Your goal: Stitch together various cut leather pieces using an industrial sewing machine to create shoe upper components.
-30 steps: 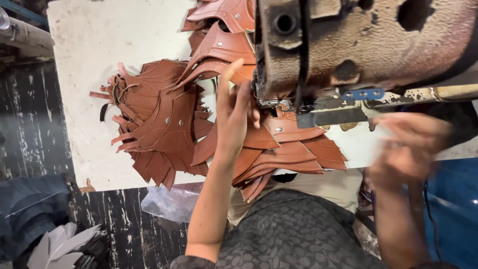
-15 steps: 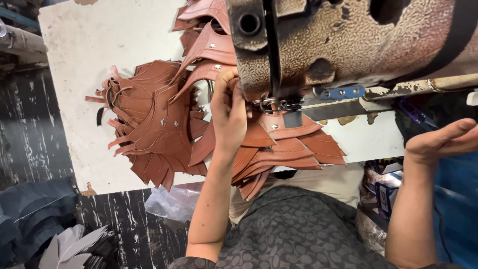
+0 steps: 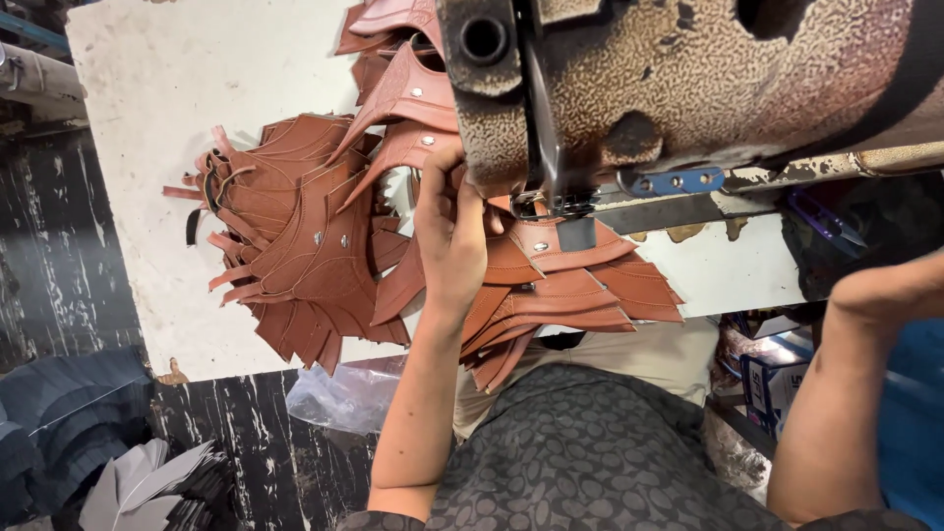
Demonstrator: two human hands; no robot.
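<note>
The left hand (image 3: 450, 241) lies flat with fingers together, pressing a brown leather piece (image 3: 551, 251) under the sewing machine (image 3: 688, 88) on the white tabletop (image 3: 147, 118). The right hand is out of view past the frame's edge; only its forearm shows. More leather pieces (image 3: 295, 236) are heaped just left.

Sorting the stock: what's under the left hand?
The left hand presses on brown leather pieces fanned on the white table. The piece at the needle is partly hidden.
</note>
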